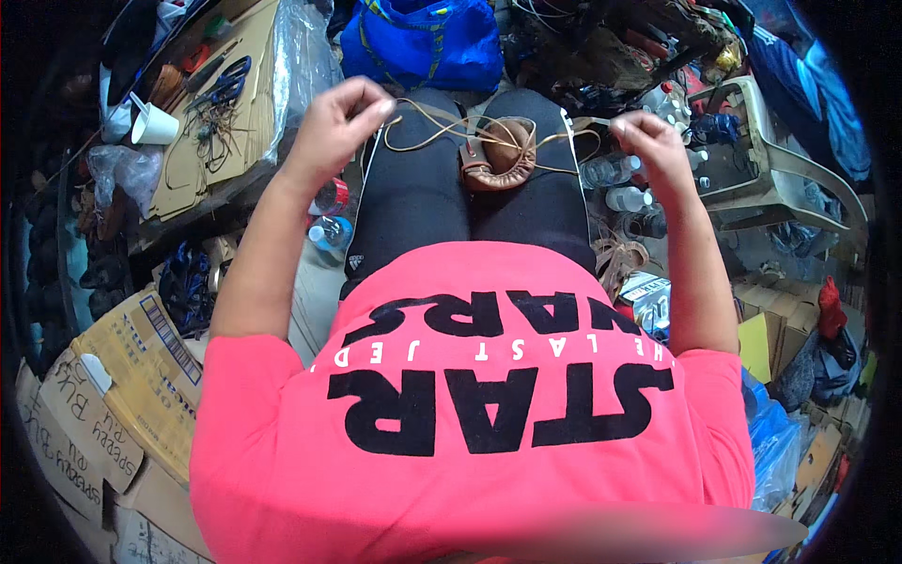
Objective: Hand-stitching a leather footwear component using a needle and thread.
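On my thighs rests a small brown leather shoe (503,169), shaped like a moccasin, with gathered stitching round its toe. A thin tan lace (423,143) comes from it and loops out to both sides. My left hand (349,117), raised to the left of the shoe, is closed in a pinch on a strand of the lace. To the right, at about the same height, my right hand (653,141) pinches another strand. The strands spread between the hands above my lap. Neither hand touches the shoe.
At left, scissors (230,80) and cord scraps lie on cardboard (258,122), near a white cup (155,124). A blue bag (423,47) stands ahead. Several plastic bottles (628,198) and a pale plastic chair (799,160) are at right. Cardboard boxes (141,385) fill the lower left.
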